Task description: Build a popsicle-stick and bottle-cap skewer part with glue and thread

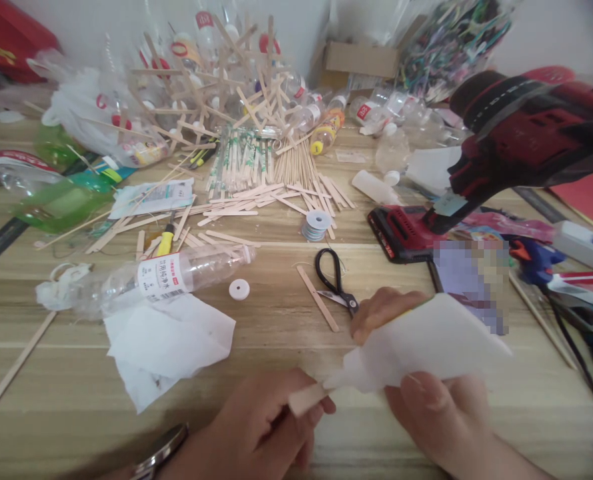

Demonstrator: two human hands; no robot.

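My left hand (266, 420), wearing a wristwatch (161, 450), pinches a short piece of flat wooden stick (306, 399) at the bottom middle. In my right hand (441, 407) is a white glue bottle (421, 340), tipped to the left, its nozzle at the stick. Whether glue is coming out, I cannot tell. Beyond the bottle lie black-handled scissors (336, 283), partly hidden by my right fingers, and one loose craft stick (317, 298) beside them. A clear plastic bottle (201, 270) rests on its side at the left, with a white cap (239, 289) near its mouth.
A red cordless drill (521, 147) stands at the right, near a pixelated phone-like object (471, 283). White paper (171, 347) lies at the left. Behind are a wire spool (316, 225), a yellow-handled tool (165, 240), scattered sticks (256, 197) and many plastic bottles (326, 127).
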